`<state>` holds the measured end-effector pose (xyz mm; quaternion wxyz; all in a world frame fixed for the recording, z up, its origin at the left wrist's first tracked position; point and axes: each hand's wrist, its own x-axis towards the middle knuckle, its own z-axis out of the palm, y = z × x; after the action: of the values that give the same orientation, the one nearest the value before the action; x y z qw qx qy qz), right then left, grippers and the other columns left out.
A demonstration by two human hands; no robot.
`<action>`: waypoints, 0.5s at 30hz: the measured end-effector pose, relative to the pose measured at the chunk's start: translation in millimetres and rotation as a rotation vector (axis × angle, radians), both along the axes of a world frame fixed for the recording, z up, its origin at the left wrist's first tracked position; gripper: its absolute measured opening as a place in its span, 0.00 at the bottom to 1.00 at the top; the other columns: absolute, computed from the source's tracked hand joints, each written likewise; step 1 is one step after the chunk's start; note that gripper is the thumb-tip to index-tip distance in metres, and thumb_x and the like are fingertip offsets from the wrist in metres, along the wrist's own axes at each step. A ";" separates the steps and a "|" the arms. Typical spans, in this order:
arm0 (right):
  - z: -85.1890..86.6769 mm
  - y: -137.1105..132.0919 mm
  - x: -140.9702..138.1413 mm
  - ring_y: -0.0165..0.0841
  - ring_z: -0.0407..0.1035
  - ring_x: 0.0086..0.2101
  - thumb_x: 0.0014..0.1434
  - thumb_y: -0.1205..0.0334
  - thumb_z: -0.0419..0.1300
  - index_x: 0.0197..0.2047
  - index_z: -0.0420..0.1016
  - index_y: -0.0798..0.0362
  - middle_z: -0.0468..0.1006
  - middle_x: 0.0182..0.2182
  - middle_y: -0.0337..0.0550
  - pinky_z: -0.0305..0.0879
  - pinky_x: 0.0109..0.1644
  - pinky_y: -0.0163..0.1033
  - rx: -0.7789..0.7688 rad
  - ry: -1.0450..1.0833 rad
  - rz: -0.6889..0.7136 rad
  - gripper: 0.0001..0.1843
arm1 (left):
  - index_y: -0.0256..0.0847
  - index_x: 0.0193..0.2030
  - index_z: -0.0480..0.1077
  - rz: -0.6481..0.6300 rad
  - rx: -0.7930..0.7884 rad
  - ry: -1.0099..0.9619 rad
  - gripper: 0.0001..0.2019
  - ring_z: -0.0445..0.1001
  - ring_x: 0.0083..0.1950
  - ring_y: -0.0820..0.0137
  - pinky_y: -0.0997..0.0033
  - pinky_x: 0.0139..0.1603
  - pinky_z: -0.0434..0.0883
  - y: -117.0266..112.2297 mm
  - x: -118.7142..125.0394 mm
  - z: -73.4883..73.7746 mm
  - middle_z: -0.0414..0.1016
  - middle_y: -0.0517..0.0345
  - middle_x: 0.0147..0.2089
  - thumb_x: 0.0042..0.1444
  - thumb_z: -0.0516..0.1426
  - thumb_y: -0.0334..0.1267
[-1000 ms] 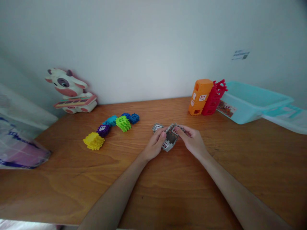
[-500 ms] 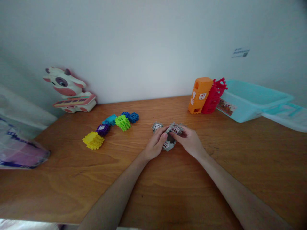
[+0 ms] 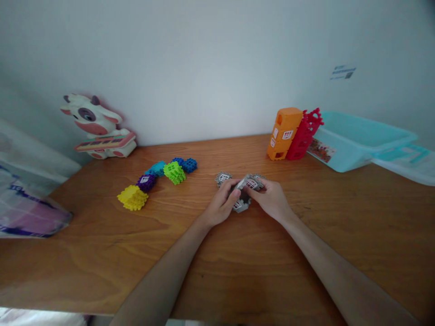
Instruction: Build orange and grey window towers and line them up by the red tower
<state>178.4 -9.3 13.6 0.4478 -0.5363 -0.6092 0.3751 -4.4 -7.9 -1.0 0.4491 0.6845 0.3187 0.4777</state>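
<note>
A person's left hand (image 3: 220, 206) and right hand (image 3: 274, 199), both partly curled, pinch a hollow gray plastic block with notched edges and white windows (image 3: 242, 206) at a brown wooden table (image 3: 224, 276).

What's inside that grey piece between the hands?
A dark hollow shows inside the grey piece, with the right hand's thumb at the opening. I can't make out anything else in there: shadow, fingers and the left hand hide the rest.
</note>
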 end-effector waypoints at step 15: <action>5.6 -0.4 12.1 0.38 0.77 0.41 0.48 0.72 0.58 0.44 0.81 0.46 0.85 0.41 0.41 0.71 0.48 0.42 0.322 -0.114 0.131 0.21 | 0.45 0.61 0.66 0.040 0.237 0.195 0.29 0.68 0.57 0.56 0.59 0.53 0.70 -2.5 -3.9 -8.7 0.67 0.45 0.58 0.55 0.65 0.48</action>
<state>190.6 -9.7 19.2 0.4671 -0.4373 -0.7194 0.2702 -8.3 -10.4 -9.8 0.3224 0.7695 0.3157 0.4519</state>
